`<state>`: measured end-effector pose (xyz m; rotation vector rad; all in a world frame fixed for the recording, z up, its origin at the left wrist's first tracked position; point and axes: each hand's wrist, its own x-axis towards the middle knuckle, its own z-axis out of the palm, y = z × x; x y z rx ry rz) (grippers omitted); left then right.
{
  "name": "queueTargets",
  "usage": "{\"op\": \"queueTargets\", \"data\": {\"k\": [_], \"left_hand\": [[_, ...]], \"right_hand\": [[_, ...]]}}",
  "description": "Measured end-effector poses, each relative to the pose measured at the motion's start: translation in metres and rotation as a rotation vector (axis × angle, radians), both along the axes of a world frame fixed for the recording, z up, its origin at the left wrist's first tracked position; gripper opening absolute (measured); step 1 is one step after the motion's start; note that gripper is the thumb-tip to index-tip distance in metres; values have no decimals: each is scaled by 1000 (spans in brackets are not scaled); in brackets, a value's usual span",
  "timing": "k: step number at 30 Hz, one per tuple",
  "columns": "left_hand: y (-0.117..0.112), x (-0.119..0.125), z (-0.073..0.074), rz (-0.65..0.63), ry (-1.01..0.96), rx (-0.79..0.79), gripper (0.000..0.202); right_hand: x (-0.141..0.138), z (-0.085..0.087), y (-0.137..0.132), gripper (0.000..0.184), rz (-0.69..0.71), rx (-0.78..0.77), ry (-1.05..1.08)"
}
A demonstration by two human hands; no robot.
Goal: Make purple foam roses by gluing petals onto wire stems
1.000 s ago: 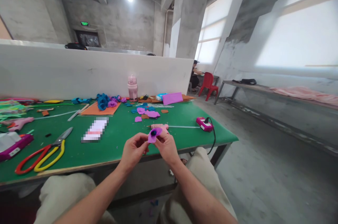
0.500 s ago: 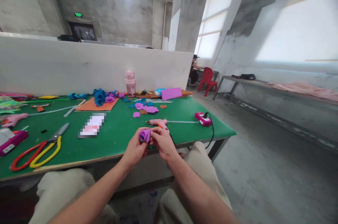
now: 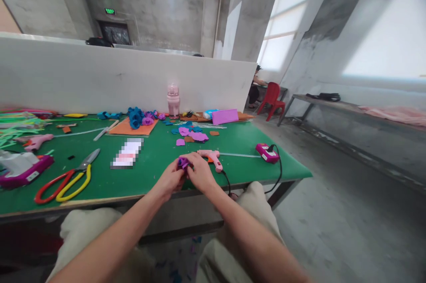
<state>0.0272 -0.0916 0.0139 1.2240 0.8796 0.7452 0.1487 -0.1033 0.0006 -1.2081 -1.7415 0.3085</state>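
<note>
Just above the table's front edge, a small purple paper flower point(image 3: 183, 163) with a bit of dark blue at its side is held between both hands. My left hand point(image 3: 171, 179) is closed round its left side and base. From the right, my right hand point(image 3: 201, 170) bends over it, its fingers pressed on the petals and hiding part of them. Right behind the right hand lies a pink glue gun point(image 3: 213, 156) with a clear glue stick in its back. Purple petal pieces point(image 3: 199, 136) and blue scraps lie scattered farther back.
Red-and-yellow-handled scissors point(image 3: 78, 173) lie at left near a magenta power strip point(image 3: 28, 171). Finished blue flowers point(image 3: 135, 117) rest on orange paper point(image 3: 116, 128). A pink bottle point(image 3: 173, 101) stands by the white partition point(image 3: 133, 72). Another magenta socket block point(image 3: 267, 153) with a cable sits at right.
My right hand has turned over the flower and now covers more of it. The whole view has shifted, so the table things appear farther right.
</note>
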Motion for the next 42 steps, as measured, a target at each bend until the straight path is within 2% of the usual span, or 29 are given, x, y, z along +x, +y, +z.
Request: {"op": "queueTargets", "data": {"k": [2, 4, 6, 8, 11, 14, 17, 20, 22, 27, 30, 33, 38, 40, 42], "left_hand": [[6, -2, 4, -4, 6, 22, 33], [14, -3, 11, -10, 27, 65, 38], [26, -4, 21, -14, 74, 127, 40], [39, -5, 34, 8, 135, 212, 33], [56, -7, 52, 59, 218, 392, 20], [65, -12, 58, 109, 324, 598, 23], [63, -15, 52, 131, 430, 712, 23], [56, -11, 45, 34, 455, 608, 18], [52, -4, 44, 5, 411, 514, 18], [51, 10, 38, 15, 268, 201, 22], [52, 13, 31, -10, 185, 91, 22], [52, 12, 31, 17, 160, 150, 20], [49, 7, 43, 112, 261, 521, 14], [48, 3, 48, 118, 227, 502, 12], [47, 0, 52, 119, 127, 391, 25]], "right_hand": [[2, 4, 9, 41, -19, -3, 20], [5, 10, 21, 31, -52, -48, 145], [9, 18, 34, 21, -31, -173, 416], [14, 27, 46, 15, 73, -349, 780], [23, 35, 58, 18, 242, -580, 1244], [32, 30, 62, 23, 271, -676, 1519], [39, 13, 65, 20, 206, -646, 1685], [40, 1, 66, 14, 150, -608, 1803], [38, 0, 66, 11, 157, -623, 1848], [31, 7, 63, 6, 201, -730, 1903], [31, 11, 60, 5, 222, -751, 1930], [32, 14, 58, 5, 252, -753, 1936], [32, 21, 51, 8, 321, -780, 1953], [34, 26, 48, 13, 375, -782, 1954], [37, 30, 46, 13, 400, -786, 1969]]}}
